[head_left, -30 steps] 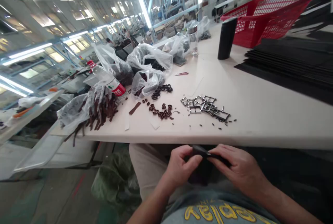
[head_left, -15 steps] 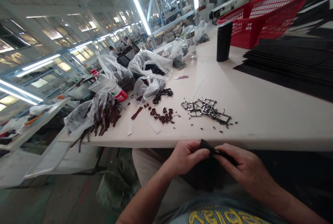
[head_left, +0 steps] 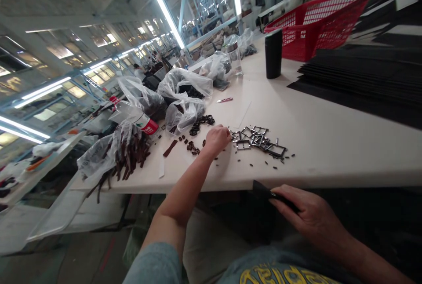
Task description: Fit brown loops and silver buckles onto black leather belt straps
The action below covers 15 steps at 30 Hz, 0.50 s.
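My left hand [head_left: 217,140] reaches over the table with its fingers curled together. Its fingertips touch the left end of a heap of dark metal buckles [head_left: 260,138]; whatever they pinch is hidden. Just left of that hand lie small brown loops [head_left: 191,147], partly covered by it. Below the table edge, my right hand [head_left: 301,209] is closed on a black leather-like piece [head_left: 262,189]. A small shiny spot shows on this piece at the fingertips, and its lower part is lost in the dark.
Small dark pins [head_left: 251,165] lie in front of the buckles. Plastic bags [head_left: 184,86], a red-labelled bottle [head_left: 145,122] and brown strips [head_left: 130,152] crowd the left. Behind are a pen-like tool [head_left: 224,100], a glass jar [head_left: 235,62], a black flask [head_left: 273,53], a red basket [head_left: 303,40] and black sheets [head_left: 352,81].
My left hand has let go of the black piece and moved up and left onto the table, by the buckles. My right hand still holds the piece in nearly the same place.
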Each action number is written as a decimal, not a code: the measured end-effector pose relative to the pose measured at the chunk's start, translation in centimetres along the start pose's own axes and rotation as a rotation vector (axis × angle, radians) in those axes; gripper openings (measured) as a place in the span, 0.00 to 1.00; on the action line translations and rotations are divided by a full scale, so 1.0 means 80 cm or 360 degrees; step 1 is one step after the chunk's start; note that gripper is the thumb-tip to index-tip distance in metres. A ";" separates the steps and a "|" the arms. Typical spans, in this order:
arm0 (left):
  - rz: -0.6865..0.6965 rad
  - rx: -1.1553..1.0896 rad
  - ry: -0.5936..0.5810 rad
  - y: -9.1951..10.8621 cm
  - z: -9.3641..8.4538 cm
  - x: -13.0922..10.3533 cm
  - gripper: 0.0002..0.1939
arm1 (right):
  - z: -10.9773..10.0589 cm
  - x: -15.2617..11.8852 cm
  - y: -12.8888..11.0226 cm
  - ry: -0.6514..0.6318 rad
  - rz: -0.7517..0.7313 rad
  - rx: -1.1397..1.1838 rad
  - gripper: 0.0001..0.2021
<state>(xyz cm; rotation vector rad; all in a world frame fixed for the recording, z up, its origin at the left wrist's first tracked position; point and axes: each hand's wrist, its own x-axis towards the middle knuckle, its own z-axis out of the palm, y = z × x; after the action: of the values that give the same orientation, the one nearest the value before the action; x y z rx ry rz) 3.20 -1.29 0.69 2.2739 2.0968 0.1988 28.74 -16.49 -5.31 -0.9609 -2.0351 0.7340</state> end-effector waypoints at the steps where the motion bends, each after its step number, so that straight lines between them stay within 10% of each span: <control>1: -0.0008 0.0024 -0.0025 0.002 0.002 0.004 0.10 | 0.001 -0.001 0.001 -0.0006 0.0000 -0.0006 0.09; 15: -0.0144 -0.0579 0.0053 -0.019 -0.021 -0.009 0.08 | -0.008 0.003 0.011 0.0027 0.0139 -0.0016 0.11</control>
<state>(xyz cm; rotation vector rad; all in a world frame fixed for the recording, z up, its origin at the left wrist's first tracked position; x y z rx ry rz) 1.46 -1.95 2.11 1.9744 1.9770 0.5659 29.51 -15.67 -5.47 -1.0639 -1.9940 0.7598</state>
